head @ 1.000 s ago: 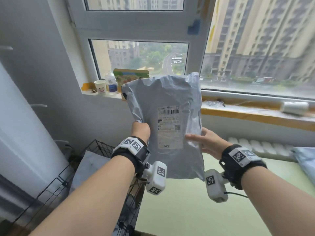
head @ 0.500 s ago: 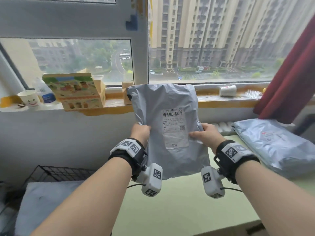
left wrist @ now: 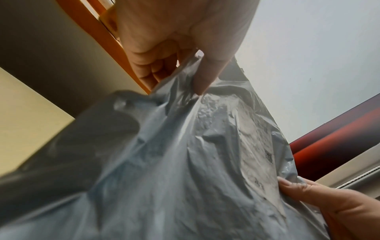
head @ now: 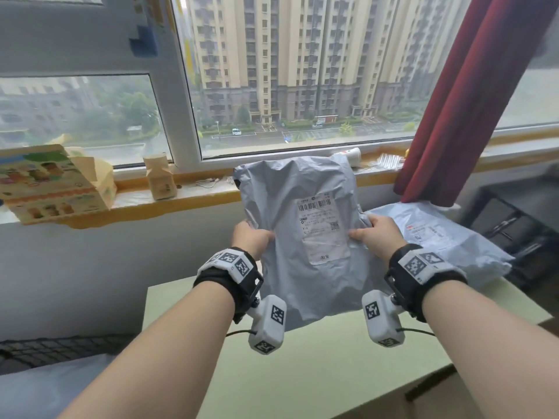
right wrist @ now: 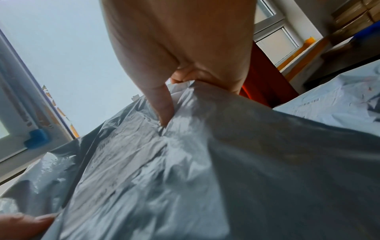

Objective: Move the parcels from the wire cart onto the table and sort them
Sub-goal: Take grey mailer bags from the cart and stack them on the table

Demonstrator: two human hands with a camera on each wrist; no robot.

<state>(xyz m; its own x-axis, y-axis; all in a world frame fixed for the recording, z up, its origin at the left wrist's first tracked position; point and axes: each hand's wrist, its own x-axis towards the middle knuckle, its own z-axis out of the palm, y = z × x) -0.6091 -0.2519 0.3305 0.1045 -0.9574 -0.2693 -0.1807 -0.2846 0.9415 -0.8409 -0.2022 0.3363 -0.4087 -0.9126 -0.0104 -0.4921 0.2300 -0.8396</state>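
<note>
Left hand and right hand each pinch a side edge of the grey parcel, thumbs on its label face. It hangs upright above the table, with a second parcel lying just right.

The white shipping label on the held grey parcel carries a barcode and QR code; its print is too small to read.
</note>
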